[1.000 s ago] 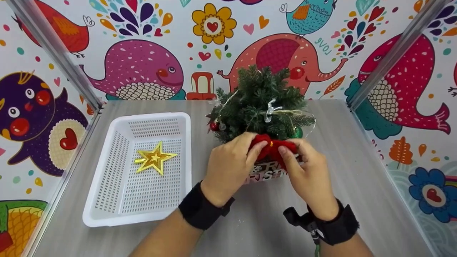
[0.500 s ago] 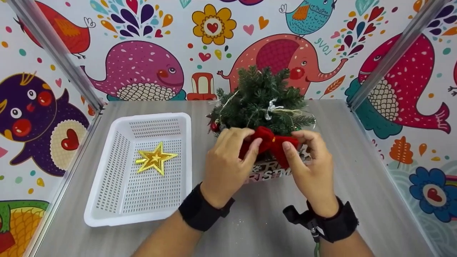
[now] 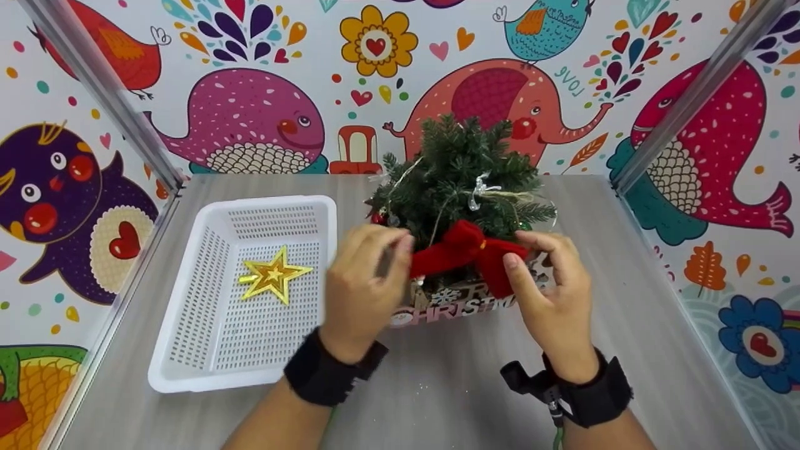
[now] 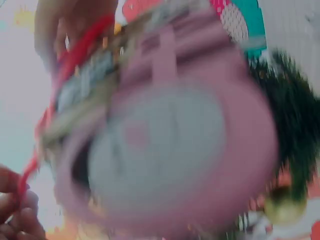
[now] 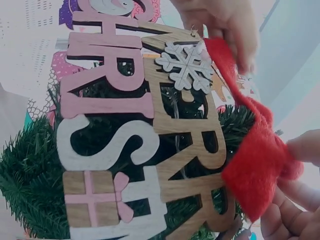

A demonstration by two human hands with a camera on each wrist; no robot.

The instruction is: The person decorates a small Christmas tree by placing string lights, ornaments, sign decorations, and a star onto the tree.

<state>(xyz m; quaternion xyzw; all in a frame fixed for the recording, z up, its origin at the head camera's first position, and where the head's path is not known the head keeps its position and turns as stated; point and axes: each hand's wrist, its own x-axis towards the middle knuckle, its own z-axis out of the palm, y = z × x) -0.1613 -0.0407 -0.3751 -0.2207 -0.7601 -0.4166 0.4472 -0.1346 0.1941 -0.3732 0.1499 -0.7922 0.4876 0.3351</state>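
A red bow (image 3: 465,247) spans the front of a small green Christmas tree (image 3: 462,169). My left hand (image 3: 365,281) pinches the end of its left tail, where fingers (image 4: 20,215) close on the red ribbon (image 4: 35,160). At the bow's right side, my right hand (image 3: 556,287) pinches a loop between thumb and fingers; the right wrist view shows that grip on the red cloth (image 5: 262,165). Below the bow stands a wooden letter sign (image 3: 450,306), pink, white and brown, with a snowflake (image 5: 186,66). The left wrist view is blurred.
Left of the tree stands a white perforated basket (image 3: 331,237) with a gold star (image 3: 275,275) lying in it. Metal posts (image 3: 700,94) and cartoon-printed walls enclose the grey tabletop (image 3: 462,400). A clear ornament (image 3: 481,190) hangs on the tree.
My left hand has moved left and drawn the bow's left tail outward, uncovering more of the sign. The bow has come lower and forward from the branches. My right hand has shifted only slightly.
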